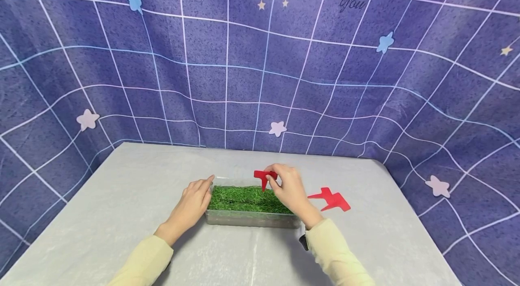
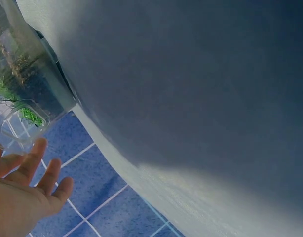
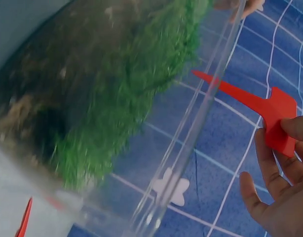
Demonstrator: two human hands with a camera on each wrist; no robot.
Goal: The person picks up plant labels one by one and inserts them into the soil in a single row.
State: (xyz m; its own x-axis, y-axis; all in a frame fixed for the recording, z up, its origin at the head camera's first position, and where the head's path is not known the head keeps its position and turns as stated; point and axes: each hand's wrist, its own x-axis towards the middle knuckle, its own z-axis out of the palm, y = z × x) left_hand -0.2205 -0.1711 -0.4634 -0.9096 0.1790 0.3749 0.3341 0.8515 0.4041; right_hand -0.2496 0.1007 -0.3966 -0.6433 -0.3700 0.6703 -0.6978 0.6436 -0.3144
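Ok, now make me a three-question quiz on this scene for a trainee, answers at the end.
1. Multiple choice. What does the right hand pinch?
A) a tuft of grass
B) a red T-shaped plant marker
C) the rim of the tray

2. True or false: the left hand holds a plant marker too.

3. Count: how many loose red markers lie on the table?

Key:
1. B.
2. False; it is at the left end of the clear plastic tray of grass.
3. Two, to the right of the tray.
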